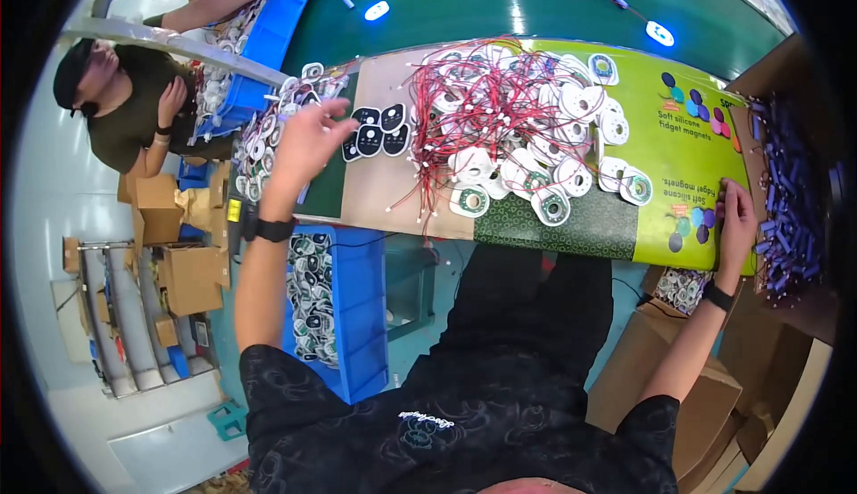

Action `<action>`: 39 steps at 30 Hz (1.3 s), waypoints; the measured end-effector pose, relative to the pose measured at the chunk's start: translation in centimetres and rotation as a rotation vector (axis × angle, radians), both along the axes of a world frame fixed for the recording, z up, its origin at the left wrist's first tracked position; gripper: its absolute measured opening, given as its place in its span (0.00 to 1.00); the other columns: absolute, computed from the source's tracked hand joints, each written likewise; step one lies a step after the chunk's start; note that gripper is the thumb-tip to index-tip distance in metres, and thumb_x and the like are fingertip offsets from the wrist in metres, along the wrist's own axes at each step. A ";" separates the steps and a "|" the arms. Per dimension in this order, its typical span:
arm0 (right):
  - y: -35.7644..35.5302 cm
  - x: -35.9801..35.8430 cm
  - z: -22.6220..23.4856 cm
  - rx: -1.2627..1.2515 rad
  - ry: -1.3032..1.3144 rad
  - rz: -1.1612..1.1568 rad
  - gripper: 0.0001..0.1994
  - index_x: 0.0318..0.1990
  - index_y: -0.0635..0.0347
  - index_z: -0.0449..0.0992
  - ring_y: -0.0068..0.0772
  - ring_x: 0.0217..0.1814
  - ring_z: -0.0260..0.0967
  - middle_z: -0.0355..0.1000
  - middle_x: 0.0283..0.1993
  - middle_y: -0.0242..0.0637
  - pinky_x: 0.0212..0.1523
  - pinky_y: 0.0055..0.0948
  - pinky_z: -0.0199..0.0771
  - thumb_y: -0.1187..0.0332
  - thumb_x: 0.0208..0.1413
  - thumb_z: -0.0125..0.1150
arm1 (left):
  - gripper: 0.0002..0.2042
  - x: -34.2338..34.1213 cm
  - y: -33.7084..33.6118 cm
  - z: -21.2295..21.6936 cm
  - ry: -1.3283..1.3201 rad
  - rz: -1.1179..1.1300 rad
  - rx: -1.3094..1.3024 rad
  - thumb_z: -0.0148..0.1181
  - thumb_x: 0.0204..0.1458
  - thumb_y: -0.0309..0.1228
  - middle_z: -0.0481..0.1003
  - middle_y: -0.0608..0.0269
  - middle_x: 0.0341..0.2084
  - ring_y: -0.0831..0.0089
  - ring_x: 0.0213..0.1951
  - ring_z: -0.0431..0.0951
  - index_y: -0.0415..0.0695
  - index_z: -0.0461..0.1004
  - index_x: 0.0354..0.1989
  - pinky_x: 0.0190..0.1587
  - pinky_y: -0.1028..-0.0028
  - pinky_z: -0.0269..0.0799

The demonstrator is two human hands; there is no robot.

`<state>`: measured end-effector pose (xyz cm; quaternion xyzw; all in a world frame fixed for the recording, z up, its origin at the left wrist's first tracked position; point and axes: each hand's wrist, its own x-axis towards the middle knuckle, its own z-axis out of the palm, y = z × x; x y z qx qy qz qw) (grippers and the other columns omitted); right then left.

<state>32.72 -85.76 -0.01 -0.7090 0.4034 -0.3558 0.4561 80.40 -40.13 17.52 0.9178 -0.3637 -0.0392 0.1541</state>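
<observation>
Black pads lay just beside the left hand, fingers spread, empty; red wires nearby could snag. Right hand pressed flat on the surface.

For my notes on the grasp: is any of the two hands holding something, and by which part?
Nothing is clearly held. The left hand hovers open above the black parts; the right hand rests on the green board's edge.

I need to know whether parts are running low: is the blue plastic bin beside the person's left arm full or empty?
Partly full: the blue plastic bin holds a heap of small black-and-white parts along its left side; the rest is bare.
</observation>
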 end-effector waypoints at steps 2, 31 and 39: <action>0.4 0.3 0.4 -0.006 0.013 -0.005 0.12 0.49 0.64 0.79 0.14 0.33 0.68 0.76 0.38 0.28 0.34 0.15 0.68 0.65 0.69 0.56 | 0.22 -0.1 1.1 -3.5 0.037 -0.070 -0.075 0.72 0.48 0.39 0.80 0.54 0.45 0.66 0.41 0.81 0.42 0.80 0.51 0.42 0.68 0.77; 2.0 1.7 2.2 0.023 -0.017 -0.068 0.12 0.45 0.67 0.81 0.18 0.30 0.72 0.77 0.33 0.31 0.33 0.18 0.73 0.65 0.66 0.60 | 0.18 -26.9 -9.3 -9.7 2.091 0.146 -0.892 0.48 0.69 0.38 0.76 0.64 0.40 0.76 0.37 0.78 0.40 0.68 0.61 0.34 0.76 0.77; 1.7 1.4 2.4 0.027 -0.019 -0.077 0.12 0.45 0.67 0.81 0.18 0.32 0.72 0.78 0.34 0.31 0.35 0.18 0.74 0.65 0.66 0.60 | 0.29 -27.8 -11.1 -11.5 1.588 -0.134 -0.647 0.64 0.57 0.19 0.76 0.64 0.45 0.79 0.42 0.76 0.38 0.62 0.66 0.44 0.78 0.75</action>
